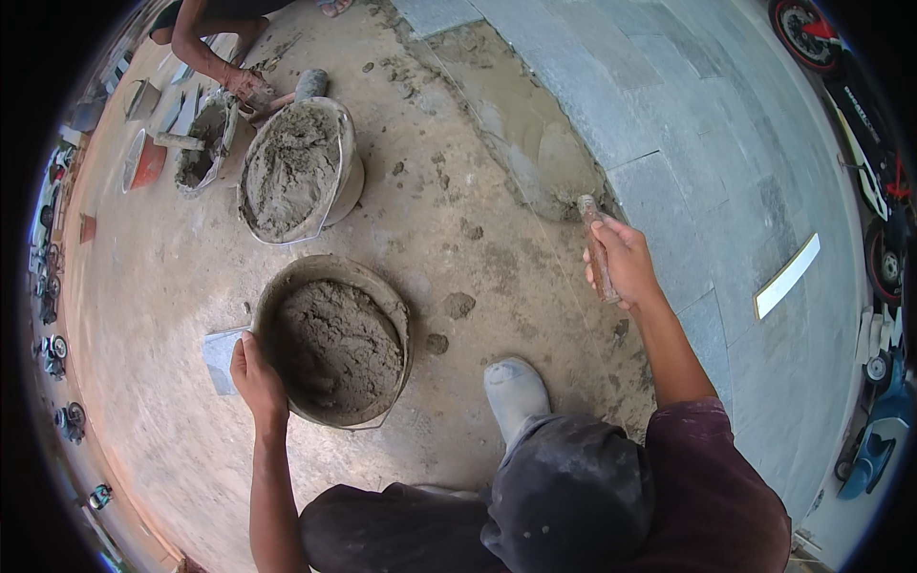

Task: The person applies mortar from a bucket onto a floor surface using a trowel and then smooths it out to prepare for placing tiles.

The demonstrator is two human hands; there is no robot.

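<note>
At lower left of centre we see the left hand clenched on the rim of the nearer mortar bucket, which sits just left of the grey boot. The right hand, at centre right, grasps a trowel handle whose long axis runs up and slightly left, toward the wet mortar patch beside the grey paving slabs. The bucket lies left of and below that hand, so the left is nearer. A second bucket stands upper left by a co-worker's hand.
</note>
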